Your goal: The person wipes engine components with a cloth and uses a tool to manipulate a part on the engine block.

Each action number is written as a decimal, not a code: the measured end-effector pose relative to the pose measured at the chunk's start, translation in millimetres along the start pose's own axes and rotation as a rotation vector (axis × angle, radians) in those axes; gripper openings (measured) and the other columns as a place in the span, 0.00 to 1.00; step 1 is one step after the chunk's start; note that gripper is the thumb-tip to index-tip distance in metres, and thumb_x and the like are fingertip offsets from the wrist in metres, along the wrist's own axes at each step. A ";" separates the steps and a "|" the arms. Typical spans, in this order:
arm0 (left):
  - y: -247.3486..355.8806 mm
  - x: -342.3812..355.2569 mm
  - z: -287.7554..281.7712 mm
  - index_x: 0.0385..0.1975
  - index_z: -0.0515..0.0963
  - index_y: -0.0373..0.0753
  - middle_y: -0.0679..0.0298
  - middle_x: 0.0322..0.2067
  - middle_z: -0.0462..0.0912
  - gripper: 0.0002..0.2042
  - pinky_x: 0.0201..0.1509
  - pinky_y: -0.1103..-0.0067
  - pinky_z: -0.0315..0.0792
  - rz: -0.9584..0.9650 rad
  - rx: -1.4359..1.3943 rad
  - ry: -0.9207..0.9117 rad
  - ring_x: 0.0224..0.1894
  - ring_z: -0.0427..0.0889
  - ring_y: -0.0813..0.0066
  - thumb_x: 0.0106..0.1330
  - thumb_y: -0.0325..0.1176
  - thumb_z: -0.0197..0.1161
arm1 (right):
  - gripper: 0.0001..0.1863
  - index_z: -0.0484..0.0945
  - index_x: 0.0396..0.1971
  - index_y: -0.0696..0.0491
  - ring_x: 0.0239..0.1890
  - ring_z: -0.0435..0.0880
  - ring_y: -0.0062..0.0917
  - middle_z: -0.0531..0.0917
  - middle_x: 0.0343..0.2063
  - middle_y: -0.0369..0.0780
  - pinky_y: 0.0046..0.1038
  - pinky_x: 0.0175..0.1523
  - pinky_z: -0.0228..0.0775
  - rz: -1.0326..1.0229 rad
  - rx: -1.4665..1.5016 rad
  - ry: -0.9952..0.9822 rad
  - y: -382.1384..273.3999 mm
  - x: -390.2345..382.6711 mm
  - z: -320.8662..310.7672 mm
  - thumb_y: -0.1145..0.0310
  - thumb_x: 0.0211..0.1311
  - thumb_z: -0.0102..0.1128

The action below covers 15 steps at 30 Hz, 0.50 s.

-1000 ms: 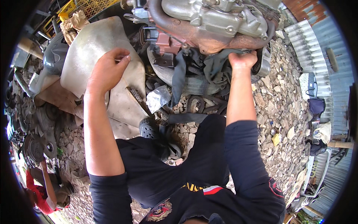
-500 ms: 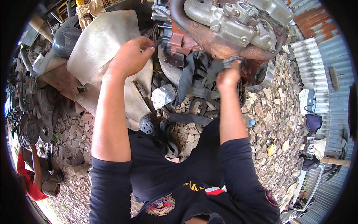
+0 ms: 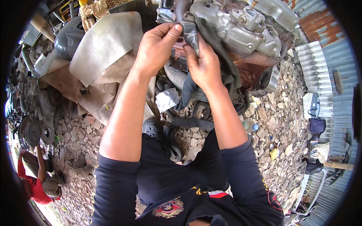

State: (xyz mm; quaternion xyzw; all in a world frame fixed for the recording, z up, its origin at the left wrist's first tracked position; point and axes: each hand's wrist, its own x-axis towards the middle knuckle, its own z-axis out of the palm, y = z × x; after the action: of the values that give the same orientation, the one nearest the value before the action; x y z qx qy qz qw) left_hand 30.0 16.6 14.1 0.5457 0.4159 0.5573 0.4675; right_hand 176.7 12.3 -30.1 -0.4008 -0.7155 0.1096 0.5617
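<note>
In front of the engine, my two hands are close together on a dark grey rag. The thumb and fingers of my left hand pinch its bunched end. My right hand is closed around the bunched part just beside it, and the loose cloth hangs down behind that hand to the right. Whether something is wrapped inside the bunch I cannot tell. Below my hands lie a crumpled clear plastic bag and a dark strip of cloth.
A pale curved sheet and a dark helmet stand to the left. Rubble covers the ground, with a plastic bottle on it. Corrugated metal sheeting runs along the right. Another person in red crouches at lower left.
My right hand has brought the rag up and left from beside the engine. My left hand has moved right and up, and its fingers now pinch the rag.
</note>
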 end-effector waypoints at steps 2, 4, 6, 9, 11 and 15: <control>5.0 -0.9 4.3 0.41 0.80 0.32 0.70 0.33 0.81 0.15 0.45 0.85 0.69 0.005 0.080 0.003 0.37 0.74 0.86 0.71 0.40 0.58 | 0.16 0.75 0.49 0.55 0.38 0.81 0.49 0.82 0.35 0.50 0.39 0.41 0.74 0.037 -0.015 0.016 7.7 4.8 -0.1 0.66 0.63 0.60; 3.1 -1.1 4.7 0.39 0.81 0.31 0.70 0.31 0.81 0.14 0.43 0.86 0.68 0.030 0.119 0.013 0.35 0.72 0.86 0.71 0.39 0.58 | 0.14 0.76 0.46 0.54 0.37 0.83 0.45 0.83 0.32 0.49 0.35 0.41 0.75 0.079 0.059 -0.021 6.2 10.0 -4.8 0.66 0.63 0.61; 5.1 0.3 8.3 0.39 0.81 0.32 0.70 0.31 0.81 0.14 0.42 0.86 0.68 -0.001 0.045 0.007 0.35 0.72 0.86 0.71 0.39 0.58 | 0.14 0.78 0.45 0.55 0.36 0.84 0.28 0.84 0.34 0.46 0.29 0.42 0.73 0.189 0.182 -0.180 9.6 19.5 -16.0 0.62 0.65 0.60; 9.4 0.4 13.5 0.40 0.80 0.34 0.71 0.31 0.81 0.14 0.42 0.85 0.68 -0.023 0.098 0.034 0.35 0.72 0.86 0.70 0.39 0.58 | 0.15 0.80 0.48 0.54 0.40 0.78 0.15 0.85 0.38 0.34 0.22 0.49 0.69 0.300 0.444 -0.348 16.4 30.1 -27.9 0.62 0.66 0.60; 15.5 0.0 18.4 0.40 0.80 0.34 0.71 0.31 0.81 0.14 0.41 0.84 0.68 -0.032 0.133 0.065 0.34 0.72 0.86 0.70 0.40 0.58 | 0.15 0.80 0.49 0.54 0.42 0.76 0.14 0.84 0.39 0.30 0.20 0.51 0.67 0.443 0.606 -0.431 25.0 36.3 -33.5 0.64 0.67 0.60; 17.5 6.3 28.1 0.42 0.81 0.36 0.72 0.30 0.80 0.13 0.41 0.85 0.68 -0.097 0.107 0.061 0.34 0.71 0.86 0.71 0.39 0.58 | 0.14 0.80 0.48 0.55 0.39 0.75 0.13 0.83 0.38 0.30 0.19 0.49 0.67 0.545 0.823 -0.301 31.9 36.1 -28.7 0.65 0.68 0.58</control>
State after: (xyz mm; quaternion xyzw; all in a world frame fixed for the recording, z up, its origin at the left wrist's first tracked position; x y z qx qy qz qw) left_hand 57.1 17.6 34.2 0.5318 0.4854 0.5273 0.4512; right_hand 214.9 50.0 -13.7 -0.2981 -0.5555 0.5812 0.5146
